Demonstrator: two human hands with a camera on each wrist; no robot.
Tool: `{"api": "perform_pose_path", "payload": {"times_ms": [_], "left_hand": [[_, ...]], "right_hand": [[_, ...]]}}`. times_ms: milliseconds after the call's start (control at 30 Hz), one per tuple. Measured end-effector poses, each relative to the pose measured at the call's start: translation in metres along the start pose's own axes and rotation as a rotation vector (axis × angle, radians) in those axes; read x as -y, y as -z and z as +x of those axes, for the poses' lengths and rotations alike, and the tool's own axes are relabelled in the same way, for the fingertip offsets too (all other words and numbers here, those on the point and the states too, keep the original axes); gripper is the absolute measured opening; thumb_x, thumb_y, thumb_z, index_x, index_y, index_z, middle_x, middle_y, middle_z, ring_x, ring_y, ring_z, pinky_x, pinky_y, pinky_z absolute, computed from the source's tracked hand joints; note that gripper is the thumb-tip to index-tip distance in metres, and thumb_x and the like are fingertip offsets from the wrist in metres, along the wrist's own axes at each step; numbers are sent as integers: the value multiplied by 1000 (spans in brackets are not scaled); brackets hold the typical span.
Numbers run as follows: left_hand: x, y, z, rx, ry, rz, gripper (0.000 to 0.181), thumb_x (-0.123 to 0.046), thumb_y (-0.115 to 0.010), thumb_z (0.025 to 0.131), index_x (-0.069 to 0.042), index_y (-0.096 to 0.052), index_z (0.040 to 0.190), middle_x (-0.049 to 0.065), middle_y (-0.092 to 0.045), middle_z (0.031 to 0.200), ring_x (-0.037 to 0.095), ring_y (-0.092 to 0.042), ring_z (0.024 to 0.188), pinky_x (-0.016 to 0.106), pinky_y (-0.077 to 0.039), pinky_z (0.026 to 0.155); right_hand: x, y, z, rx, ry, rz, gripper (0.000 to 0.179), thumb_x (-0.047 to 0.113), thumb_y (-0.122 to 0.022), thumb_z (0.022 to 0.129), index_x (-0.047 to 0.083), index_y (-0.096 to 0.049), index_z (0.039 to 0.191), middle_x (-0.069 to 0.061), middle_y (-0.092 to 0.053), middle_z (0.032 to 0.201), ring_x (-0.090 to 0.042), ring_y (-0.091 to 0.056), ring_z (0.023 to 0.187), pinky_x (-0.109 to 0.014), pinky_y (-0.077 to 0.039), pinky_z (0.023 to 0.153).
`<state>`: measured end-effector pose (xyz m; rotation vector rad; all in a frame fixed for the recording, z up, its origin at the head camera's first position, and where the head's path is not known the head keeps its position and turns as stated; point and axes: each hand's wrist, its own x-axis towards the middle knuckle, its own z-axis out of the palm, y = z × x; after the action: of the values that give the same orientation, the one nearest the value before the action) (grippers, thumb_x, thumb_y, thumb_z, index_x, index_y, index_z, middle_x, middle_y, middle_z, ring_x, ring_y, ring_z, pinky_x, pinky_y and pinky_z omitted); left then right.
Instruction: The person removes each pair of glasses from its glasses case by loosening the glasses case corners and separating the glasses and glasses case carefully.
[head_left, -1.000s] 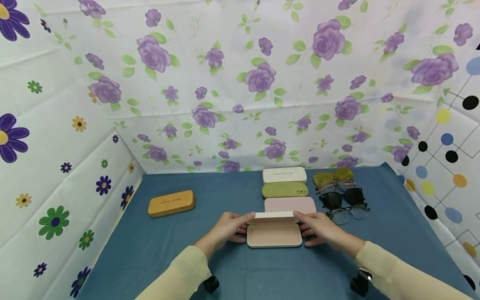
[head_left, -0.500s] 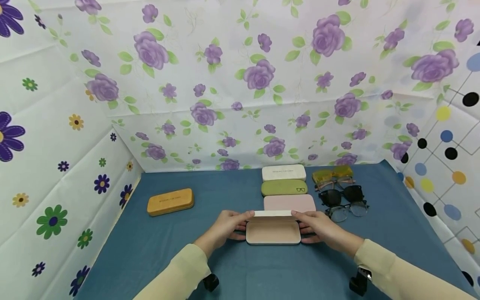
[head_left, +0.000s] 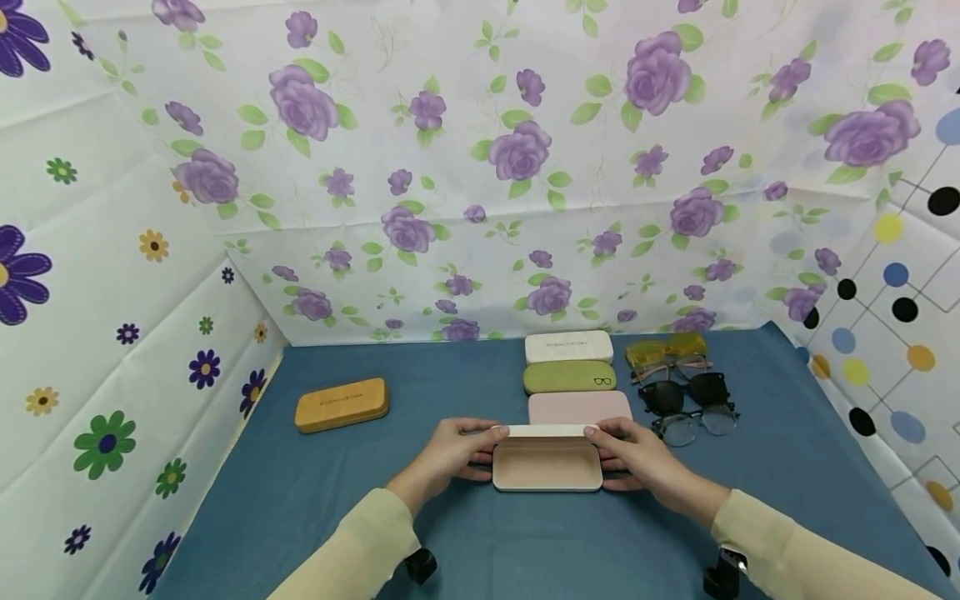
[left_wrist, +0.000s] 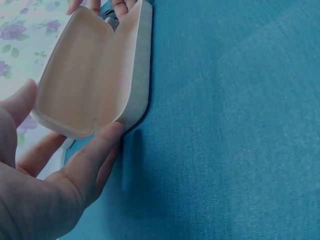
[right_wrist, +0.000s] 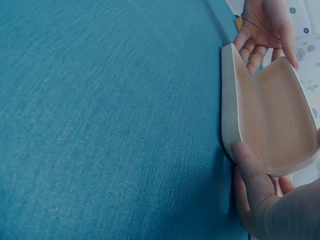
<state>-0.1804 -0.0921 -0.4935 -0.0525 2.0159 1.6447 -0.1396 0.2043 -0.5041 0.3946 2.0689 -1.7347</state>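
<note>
1. Open case (head_left: 547, 462) sits on counter (head_left: 337, 517), near front, just before pink case (head_left: 579, 407).
2. L hand (head_left: 450, 454) grips its left end, R hand (head_left: 637, 458) the right end; thumbs on raised lid.
3. Step, by my read: lid open, case empty, being steadied.
4. Next prob. needs one hand freed for specs (head_left: 693, 423) to the right.

I have bare blue cloth (head_left: 480, 542) in front of the open case (head_left: 547, 464) and wide room to its left, up to the orange case (head_left: 342, 404). Just behind stand the pink case (head_left: 579, 407), green case (head_left: 568, 377) and white case (head_left: 568, 347), with glasses (head_left: 686, 392) crowding the right rear.
</note>
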Motion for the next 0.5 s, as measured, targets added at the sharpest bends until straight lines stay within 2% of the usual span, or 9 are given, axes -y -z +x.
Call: {"api": "perform_pose_path", "payload": {"times_ms": [167,333,500], "left_hand": [[-3,2,-1,10,5,30,59,-56,-74,71,-18,-66,116,13,-66,109,29,-67,95,42,-58,69],[-4,3,-3,3,-5,106,62,-60,-71,72,-18,-66,117,17,-67,104,32,-69,81,42,-58,63],[-3,4,-2,13,-24,122,59,-60,-70,72,-20,-67,116,17,-67,103,32,-70,79,41,-58,63]], "right_hand": [[1,-2,2,-1,27,-9,69,63,-67,72,24,-49,126,-12,-50,129,-24,-64,93,-42,-58,69],[1,-2,0,11,32,-35,65,62,-65,76,25,-53,127,-13,-55,125,-23,-64,96,-40,-58,70],[0,-1,-1,14,24,-9,60,58,-65,79,23,-54,127,-13,-54,128,-24,-64,97,-41,-58,71]]}}
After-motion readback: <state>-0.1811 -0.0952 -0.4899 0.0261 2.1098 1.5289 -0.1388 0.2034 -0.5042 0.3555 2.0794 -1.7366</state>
